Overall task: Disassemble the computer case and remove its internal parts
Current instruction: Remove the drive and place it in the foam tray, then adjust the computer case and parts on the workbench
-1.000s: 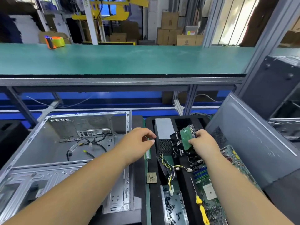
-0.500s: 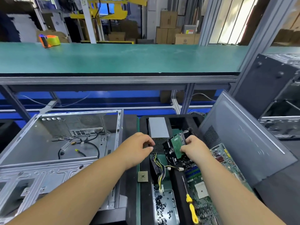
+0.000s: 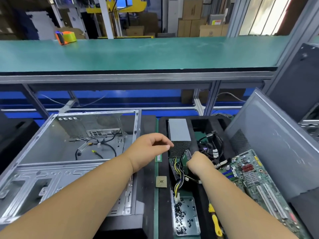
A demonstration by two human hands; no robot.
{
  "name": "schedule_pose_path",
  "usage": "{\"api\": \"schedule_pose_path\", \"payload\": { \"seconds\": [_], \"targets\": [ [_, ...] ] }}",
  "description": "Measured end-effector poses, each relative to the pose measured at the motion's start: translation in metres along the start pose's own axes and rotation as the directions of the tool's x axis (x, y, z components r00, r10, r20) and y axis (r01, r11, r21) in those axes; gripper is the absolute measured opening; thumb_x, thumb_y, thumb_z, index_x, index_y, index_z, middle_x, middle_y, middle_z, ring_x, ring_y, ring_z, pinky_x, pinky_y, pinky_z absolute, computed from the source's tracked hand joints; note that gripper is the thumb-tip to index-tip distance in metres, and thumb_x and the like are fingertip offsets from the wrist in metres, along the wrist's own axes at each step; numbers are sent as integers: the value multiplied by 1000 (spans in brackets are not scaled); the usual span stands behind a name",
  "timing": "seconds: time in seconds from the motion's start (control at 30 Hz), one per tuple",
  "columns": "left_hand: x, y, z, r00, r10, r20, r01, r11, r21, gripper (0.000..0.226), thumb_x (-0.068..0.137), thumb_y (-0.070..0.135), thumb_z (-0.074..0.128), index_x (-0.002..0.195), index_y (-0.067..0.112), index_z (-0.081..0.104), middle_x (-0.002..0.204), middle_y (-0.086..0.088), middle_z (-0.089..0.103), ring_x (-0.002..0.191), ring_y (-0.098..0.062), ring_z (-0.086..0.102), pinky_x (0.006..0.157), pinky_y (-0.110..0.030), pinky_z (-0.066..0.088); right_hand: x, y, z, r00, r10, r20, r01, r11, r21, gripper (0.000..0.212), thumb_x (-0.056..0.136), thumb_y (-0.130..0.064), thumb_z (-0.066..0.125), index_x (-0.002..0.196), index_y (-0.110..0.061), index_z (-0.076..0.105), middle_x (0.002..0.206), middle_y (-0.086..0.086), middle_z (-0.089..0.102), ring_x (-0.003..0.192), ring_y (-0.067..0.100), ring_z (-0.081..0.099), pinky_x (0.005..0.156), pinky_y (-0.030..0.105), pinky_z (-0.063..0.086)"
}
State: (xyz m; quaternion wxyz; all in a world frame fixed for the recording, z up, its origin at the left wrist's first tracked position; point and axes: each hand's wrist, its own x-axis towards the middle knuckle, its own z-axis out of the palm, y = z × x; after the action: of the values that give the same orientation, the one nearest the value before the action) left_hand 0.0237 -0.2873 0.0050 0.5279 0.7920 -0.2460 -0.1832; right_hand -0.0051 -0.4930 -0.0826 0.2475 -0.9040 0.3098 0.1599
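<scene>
A person's right hand [image 3: 198,163] grips a hard drive [image 3: 186,156] over the foam tray [image 3: 163,169]; the left hand [image 3: 148,149] hovers alongside, loosely curled and empty. Cables [image 3: 177,178] beneath the right hand could snag the drive and jam it askew.

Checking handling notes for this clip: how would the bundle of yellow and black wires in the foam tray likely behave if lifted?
The wire bundle would probably flop and sag: it already curves loosely from the power supply. Its white connector likely dangles and swings. It may snag, as it runs close beside the drive held by the right hand.
</scene>
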Motion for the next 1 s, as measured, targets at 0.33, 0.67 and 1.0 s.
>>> {"api": "schedule_pose_path", "payload": {
  "seconds": [0.33, 0.67, 1.0],
  "targets": [
    [-21, 5, -11, 1000, 27, -15, -27, 999, -20, 23, 91, 12, 64, 91, 33, 74, 101, 9, 72, 100, -10, 65, 91, -21, 51, -9, -13, -17, 998, 9, 65, 2, 986, -169, 35, 93, -14, 51, 126, -5, 59, 89, 6, 52, 86, 26, 50, 75, 30, 42],
    [-58, 16, -53, 992, 29, -126, -34, 999, -36, 24, 93, 0, 58, 109, 15, 69, 100, 0, 71, 80, 6, 61, 69, -6, 45, -74, -69, -35, 960, -251, -125, 276, 925, 262, 23, 95, -43, 52, 107, -25, 59, 94, -5, 63, 83, 14, 60, 70, 30, 48],
    [-120, -29, -177, 921, -32, -387, 45, 999, 25, 28, 93, 7, 61, 112, 28, 64, 99, 4, 67, 90, -10, 62, 73, -14, 45, -134, -147, -10, 977, -208, 41, 188, 939, 288, 63, 97, -50, 48, 146, -11, 37, 126, 6, 57, 90, 15, 54, 74, 31, 43]
  ]
}}
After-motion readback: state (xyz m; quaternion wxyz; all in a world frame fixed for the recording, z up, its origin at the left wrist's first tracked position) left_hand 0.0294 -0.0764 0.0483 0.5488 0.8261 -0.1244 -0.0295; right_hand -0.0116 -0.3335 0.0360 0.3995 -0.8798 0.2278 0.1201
